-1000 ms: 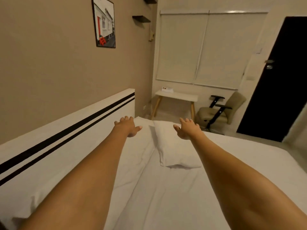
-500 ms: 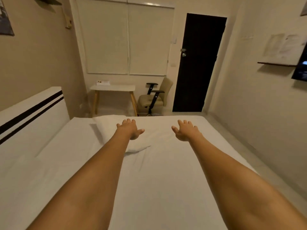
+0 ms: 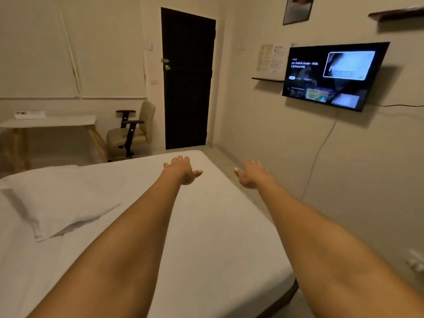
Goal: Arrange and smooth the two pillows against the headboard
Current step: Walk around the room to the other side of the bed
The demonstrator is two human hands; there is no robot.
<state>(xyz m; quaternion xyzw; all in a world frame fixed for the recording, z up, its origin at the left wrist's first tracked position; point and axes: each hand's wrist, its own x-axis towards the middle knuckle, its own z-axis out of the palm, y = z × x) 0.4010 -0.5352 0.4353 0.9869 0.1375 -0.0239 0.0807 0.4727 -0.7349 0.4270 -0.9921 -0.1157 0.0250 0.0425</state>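
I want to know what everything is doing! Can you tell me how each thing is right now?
Left hand: open, empty, stretched out over the bed.
Right hand: open, empty, stretched out.
Pillow: lying flat on the bed, untouched.
Door: shut.
TV: switched on.
Window blinds: pulled down.
Chair: empty.

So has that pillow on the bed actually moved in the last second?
Cannot tell for sure, probably not. The pillow slid left in view, but so did the desk behind it, so the head turned right.
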